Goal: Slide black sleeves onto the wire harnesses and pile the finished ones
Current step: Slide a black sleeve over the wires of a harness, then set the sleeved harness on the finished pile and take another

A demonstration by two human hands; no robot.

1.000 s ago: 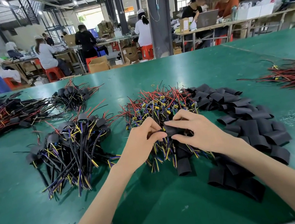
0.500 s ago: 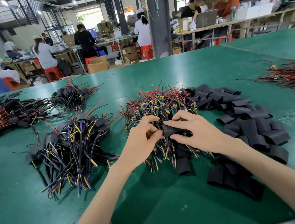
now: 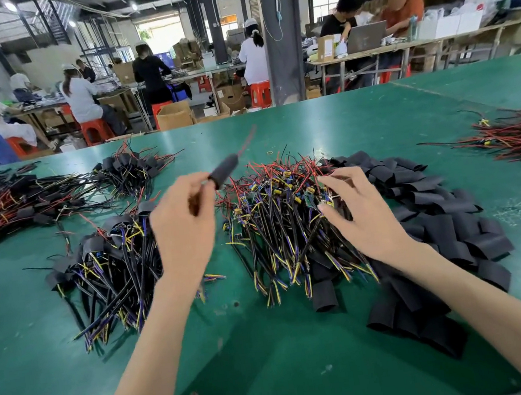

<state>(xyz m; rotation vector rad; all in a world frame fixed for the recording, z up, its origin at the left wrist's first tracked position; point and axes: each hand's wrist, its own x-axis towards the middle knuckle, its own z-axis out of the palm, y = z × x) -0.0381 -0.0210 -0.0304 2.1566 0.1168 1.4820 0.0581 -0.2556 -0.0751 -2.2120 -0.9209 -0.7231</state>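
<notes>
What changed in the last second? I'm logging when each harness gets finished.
The hands parted. The left hand now grips the sleeved harness alone and has swung it up and to the left. The right hand let go and moved right, open over the unsleeved pile. The finished pile and loose sleeves lie as before.

Held sleeved harness [image 3: 224, 170] tilted up in left hand [image 3: 184, 226]; bare harnesses [image 3: 283, 207] heaped centre, loose black sleeves [image 3: 435, 218] right, finished pile [image 3: 112, 258] left.
</notes>
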